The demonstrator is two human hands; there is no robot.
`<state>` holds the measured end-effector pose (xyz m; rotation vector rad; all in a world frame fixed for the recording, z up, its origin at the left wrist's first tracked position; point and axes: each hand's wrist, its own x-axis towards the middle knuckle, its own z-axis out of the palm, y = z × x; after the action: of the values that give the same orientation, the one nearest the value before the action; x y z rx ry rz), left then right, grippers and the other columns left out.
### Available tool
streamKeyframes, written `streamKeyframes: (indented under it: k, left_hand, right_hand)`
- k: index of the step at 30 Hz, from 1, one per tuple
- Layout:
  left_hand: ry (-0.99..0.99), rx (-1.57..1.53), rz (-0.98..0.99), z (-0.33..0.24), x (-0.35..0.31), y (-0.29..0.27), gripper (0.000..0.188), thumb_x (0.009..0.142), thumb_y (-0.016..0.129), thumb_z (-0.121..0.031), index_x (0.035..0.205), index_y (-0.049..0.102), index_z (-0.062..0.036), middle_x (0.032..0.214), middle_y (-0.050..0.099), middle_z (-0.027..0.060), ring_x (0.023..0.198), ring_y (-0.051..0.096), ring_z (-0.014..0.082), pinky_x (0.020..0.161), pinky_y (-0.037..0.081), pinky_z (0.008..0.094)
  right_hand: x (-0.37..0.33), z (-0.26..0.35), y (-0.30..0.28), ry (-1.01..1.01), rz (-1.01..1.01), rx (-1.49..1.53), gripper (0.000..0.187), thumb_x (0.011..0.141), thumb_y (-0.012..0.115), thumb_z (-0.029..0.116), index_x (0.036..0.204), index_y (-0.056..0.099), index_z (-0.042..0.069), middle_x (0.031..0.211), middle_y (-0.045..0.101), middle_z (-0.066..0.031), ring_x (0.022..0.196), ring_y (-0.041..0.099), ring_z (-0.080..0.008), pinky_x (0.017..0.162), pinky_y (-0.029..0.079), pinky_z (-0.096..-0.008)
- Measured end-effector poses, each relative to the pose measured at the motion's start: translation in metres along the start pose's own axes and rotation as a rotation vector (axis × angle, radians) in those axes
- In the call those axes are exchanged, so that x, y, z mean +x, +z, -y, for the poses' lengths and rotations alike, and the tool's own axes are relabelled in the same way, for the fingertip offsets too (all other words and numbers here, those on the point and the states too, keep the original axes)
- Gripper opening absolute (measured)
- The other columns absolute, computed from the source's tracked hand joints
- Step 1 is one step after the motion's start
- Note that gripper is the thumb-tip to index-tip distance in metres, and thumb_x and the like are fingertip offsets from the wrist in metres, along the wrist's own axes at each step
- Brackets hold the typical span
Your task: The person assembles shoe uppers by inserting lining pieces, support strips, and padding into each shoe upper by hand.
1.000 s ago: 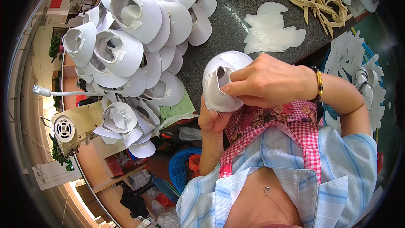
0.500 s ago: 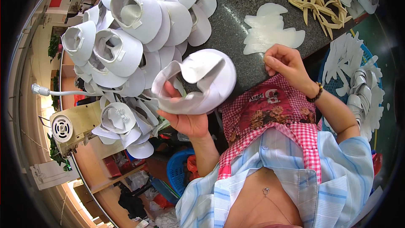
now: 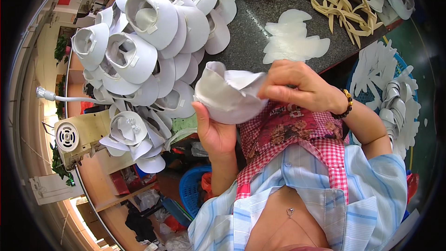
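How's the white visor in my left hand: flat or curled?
Curled: the white visor bows round, its upper edges standing at different angles, with your left hand holding its side.

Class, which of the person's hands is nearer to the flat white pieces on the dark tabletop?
Right. The right hand is just below the flat white pieces in the picture; the left hand is farther down and left, at the white visor.
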<state>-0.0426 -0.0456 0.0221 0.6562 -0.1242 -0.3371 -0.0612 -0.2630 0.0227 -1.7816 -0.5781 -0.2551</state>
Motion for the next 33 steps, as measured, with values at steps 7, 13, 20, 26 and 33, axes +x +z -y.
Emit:
streamKeyframes:
  k: [7, 13, 20, 26, 33]
  left_hand:
    - [-0.005, 0.049, -0.077, -0.011, -0.001, 0.008, 0.068, 0.092, 0.052, -0.042, 0.141, 0.028, -0.0014, 0.144, 0.036, 0.0154, 0.133, 0.034, 0.0293, 0.112, 0.025, 0.0491]
    - [-0.141, 0.093, -0.010, 0.007, 0.000, 0.010, 0.065, 0.093, 0.054, -0.035, 0.141, 0.028, -0.0011, 0.144, 0.036, 0.0148, 0.133, 0.035, 0.0284, 0.112, 0.026, 0.0475]
    - [-0.131, 0.083, -0.016, 0.005, 0.000, -0.022, 0.060, 0.092, 0.055, -0.034, 0.136, 0.037, 0.0024, 0.138, 0.044, 0.0144, 0.127, 0.042, 0.0271, 0.109, 0.029, 0.0485]
    - [0.366, 0.693, -0.201, -0.027, -0.003, -0.039, 0.054, 0.083, 0.071, -0.026, 0.122, 0.050, 0.0046, 0.119, 0.056, 0.0146, 0.110, 0.053, 0.0256, 0.100, 0.038, 0.0428]
    - [0.212, 0.670, -0.193, -0.007, 0.016, -0.045, 0.046, 0.083, 0.071, -0.019, 0.118, 0.051, 0.0032, 0.117, 0.057, 0.0142, 0.108, 0.055, 0.0258, 0.099, 0.038, 0.0415]
  right_hand:
    - [0.000, 0.000, -0.009, 0.312, -0.031, 0.226, 0.025, 0.076, 0.076, 0.021, 0.083, 0.062, 0.002, 0.081, 0.062, -0.0049, 0.076, 0.056, -0.0188, 0.069, 0.044, -0.0283]
    - [0.003, 0.006, -0.001, 0.005, -0.007, -0.025, 0.024, 0.075, 0.075, 0.023, 0.081, 0.063, 0.003, 0.078, 0.062, -0.0056, 0.079, 0.054, -0.0230, 0.070, 0.043, -0.0339]
    - [-0.010, -0.005, -0.011, -0.163, 0.048, 0.041, 0.004, 0.079, 0.065, 0.006, 0.079, 0.063, 0.003, 0.076, 0.062, -0.0061, 0.079, 0.055, -0.0250, 0.070, 0.046, -0.0334]
    - [-0.169, -0.033, -0.143, 0.726, -0.537, -0.026, 0.013, 0.088, 0.062, 0.012, 0.095, 0.064, 0.001, 0.090, 0.063, -0.0006, 0.084, 0.057, -0.0079, 0.077, 0.046, -0.0222]
    - [-0.370, -0.076, -0.087, 1.333, -0.861, 0.217, 0.027, 0.080, 0.067, 0.013, 0.105, 0.064, 0.002, 0.095, 0.064, -0.0031, 0.086, 0.060, -0.0114, 0.076, 0.049, -0.0251]
